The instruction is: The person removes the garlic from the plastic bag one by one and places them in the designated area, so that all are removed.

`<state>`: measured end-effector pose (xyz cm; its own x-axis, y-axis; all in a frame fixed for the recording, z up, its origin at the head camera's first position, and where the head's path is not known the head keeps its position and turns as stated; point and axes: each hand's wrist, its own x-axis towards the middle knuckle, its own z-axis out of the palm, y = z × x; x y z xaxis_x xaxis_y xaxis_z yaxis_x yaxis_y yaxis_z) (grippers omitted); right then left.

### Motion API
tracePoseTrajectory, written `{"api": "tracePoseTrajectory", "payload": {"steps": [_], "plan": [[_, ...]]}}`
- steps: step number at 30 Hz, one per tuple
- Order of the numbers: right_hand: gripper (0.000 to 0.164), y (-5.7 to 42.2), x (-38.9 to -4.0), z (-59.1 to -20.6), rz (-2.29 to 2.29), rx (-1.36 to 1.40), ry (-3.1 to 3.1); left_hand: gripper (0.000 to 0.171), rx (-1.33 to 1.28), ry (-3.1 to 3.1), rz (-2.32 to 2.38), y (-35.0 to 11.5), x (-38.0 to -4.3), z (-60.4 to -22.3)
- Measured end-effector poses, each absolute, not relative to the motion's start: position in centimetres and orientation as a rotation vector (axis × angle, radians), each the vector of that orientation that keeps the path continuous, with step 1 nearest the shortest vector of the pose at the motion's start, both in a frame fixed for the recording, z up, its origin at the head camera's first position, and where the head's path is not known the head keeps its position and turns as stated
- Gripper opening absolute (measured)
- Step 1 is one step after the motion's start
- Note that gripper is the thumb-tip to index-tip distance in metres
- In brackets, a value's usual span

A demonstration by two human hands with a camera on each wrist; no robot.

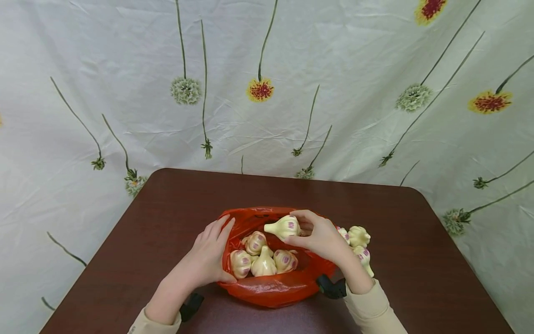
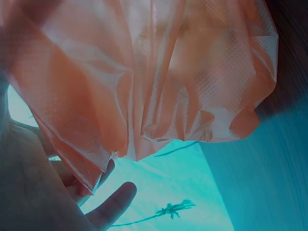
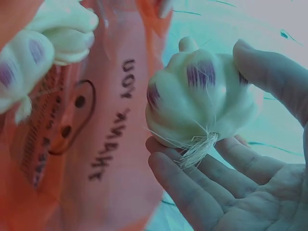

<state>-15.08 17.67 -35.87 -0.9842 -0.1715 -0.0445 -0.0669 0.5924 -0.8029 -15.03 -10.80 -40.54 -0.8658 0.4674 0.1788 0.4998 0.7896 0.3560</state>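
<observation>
A red plastic bag lies with its mouth wide on the table, several garlic bulbs inside. My left hand is at the bag's left rim, thumb and fingers spread apart against it. In the left wrist view, the bag's plastic hides part of that hand. Above the bag's right side, my right hand holds a garlic bulb between thumb and fingers, stem pointing left. The right wrist view shows this held bulb with its root tuft toward the palm.
More garlic bulbs lie on the table just right of the bag, partly behind my right arm. The dark brown table ends at a floral cloth behind it. Wrist-worn devices are near the bag's front.
</observation>
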Motion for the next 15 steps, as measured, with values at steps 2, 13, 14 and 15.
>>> {"api": "tracePoseTrajectory", "payload": {"steps": [2,13,14,15], "plan": [[0.061,18.3,-14.7,-35.4,-1.381,-0.211,2.705,0.128,-0.781,-2.892,-0.614,-10.8,-15.0,-40.6],[0.07,24.0,-12.2,-33.6,-1.45,0.023,2.794,0.127,-0.784,-2.881,-0.618,-11.0,-15.1,-40.9],[0.071,24.6,-12.0,-33.6,-1.438,0.053,2.809,0.127,-0.785,-2.882,-0.621,-11.0,-15.1,-40.9],[0.072,25.2,-11.8,-33.7,-1.429,0.084,2.821,0.127,-0.785,-2.882,-0.622,-10.9,-15.1,-40.9]]}}
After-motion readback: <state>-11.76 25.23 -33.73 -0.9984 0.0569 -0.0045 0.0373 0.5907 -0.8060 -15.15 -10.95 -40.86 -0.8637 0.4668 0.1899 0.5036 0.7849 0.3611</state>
